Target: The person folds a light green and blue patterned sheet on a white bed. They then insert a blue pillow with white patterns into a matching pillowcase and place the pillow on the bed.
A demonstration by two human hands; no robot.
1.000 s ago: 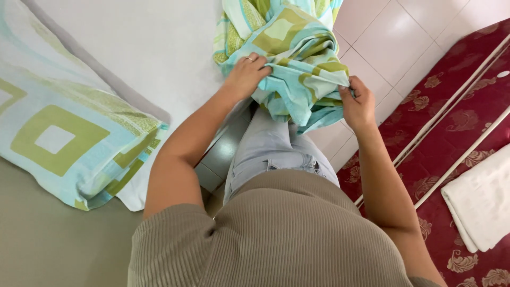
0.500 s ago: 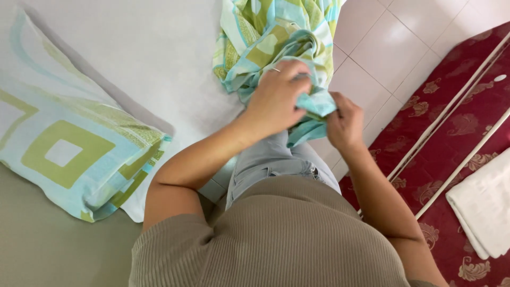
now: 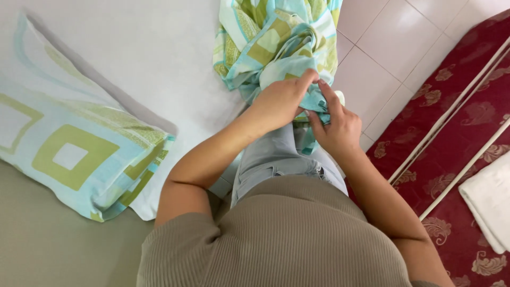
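Cloth (image 3: 276,45) — a bunched piece printed with teal, green and white squares — lies crumpled at the edge of the white sheet (image 3: 143,58), its near end drawn down toward the person's knee. Both hands meet on that near end. The left hand (image 3: 279,101) is closed over the fabric from above, fingers curled down and knuckles up, with a fold gripped beneath them. The right hand (image 3: 337,125) sits just beside it, touching it, thumb and forefinger pinching a small edge of the same cloth while the other fingers curl loosely underneath. A strip of the fabric hangs down between the two wrists, against the grey jeans (image 3: 276,159).

To the left, well apart from the hands, a pillow (image 3: 79,154) in a matching print rests on the sheet, one corner hanging toward the person. Pale floor tiles (image 3: 388,48) show to the right of the cloth. Farther right lies a dark red mattress (image 3: 457,117) with a floral pattern, crossed by white piping — and on its far right edge a folded white towel (image 3: 491,202).
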